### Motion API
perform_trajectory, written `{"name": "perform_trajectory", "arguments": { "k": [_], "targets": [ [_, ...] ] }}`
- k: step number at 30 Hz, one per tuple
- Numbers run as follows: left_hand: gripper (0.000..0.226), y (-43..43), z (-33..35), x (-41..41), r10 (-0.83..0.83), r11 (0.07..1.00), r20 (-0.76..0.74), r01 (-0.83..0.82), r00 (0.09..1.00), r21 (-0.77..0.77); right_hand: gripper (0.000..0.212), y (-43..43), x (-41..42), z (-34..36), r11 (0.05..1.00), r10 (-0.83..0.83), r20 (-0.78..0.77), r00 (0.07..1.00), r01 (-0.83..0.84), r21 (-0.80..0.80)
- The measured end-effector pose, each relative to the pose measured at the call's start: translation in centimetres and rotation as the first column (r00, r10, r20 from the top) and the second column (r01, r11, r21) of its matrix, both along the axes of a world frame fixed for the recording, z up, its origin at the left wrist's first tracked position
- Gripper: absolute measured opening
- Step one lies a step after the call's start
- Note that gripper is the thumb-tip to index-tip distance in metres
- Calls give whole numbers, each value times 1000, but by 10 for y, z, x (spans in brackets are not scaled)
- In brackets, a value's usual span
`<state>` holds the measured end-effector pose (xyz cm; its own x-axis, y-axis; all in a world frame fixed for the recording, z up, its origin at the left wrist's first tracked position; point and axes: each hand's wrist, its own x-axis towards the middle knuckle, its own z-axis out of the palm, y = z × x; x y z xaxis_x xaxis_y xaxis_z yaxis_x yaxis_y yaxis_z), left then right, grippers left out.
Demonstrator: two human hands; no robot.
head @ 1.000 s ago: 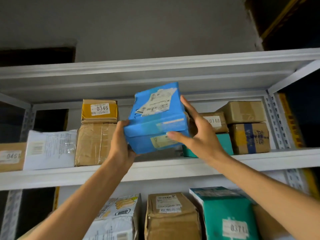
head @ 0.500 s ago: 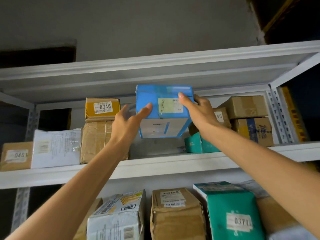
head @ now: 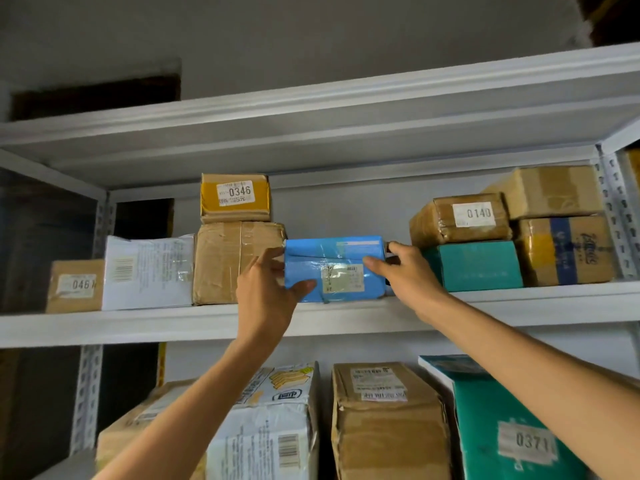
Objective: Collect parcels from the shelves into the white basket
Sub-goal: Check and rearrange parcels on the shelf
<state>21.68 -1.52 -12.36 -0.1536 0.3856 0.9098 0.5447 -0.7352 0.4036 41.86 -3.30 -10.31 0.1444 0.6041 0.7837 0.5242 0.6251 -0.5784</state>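
Observation:
A blue parcel [head: 334, 261] with a pale label stands on the upper shelf board [head: 519, 306], between a big brown box [head: 228, 261] and a teal box [head: 474, 266]. My left hand [head: 266, 296] grips its left end, thumb across the front and fingers round the side. My right hand [head: 412, 275] holds the right end, thumb on the front face and fingers behind the edge. The white basket is out of view.
The same shelf holds boxes labelled 0346 [head: 235, 197], 0140 [head: 460, 220] and 0461 [head: 74, 285], a white parcel [head: 149, 271] and two brown boxes [head: 568, 251] at the right. Below stand a white bag [head: 273, 427], a brown box [head: 388, 420] and teal parcel 0371 [head: 512, 434].
The blue parcel was held tilted in the air in front of the shelf; both hands turned it and lowered it, and it now rests on the shelf board.

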Motion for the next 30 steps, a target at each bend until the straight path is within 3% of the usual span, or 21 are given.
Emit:
{"name": "perform_trajectory", "arguments": {
  "k": [6,16,21,24,26,30],
  "targets": [
    [51,18,-7,-4,-24,1000,22,23,999,17,25,14,-3,-1,999,-38,27,999,37,29],
    [58,20,2,-1,116,993,-45,-117,992,-26,28,20,-8,5,995,-95,21,995,96,-16],
    [64,2,14,7,187,982,-130,-188,974,1,31,9,-7,14,973,-179,208,962,204,-106],
    [65,-10,30,22,234,972,-295,-217,926,88,33,-8,6,27,934,-326,367,871,357,-18],
    [60,-19,43,39,280,960,-469,-236,837,151,33,-28,17,36,907,-370,512,775,420,19],
    [48,-35,64,79,306,952,-718,-221,625,214,19,-72,39,51,870,-238,806,542,488,-72]
  ]
}}
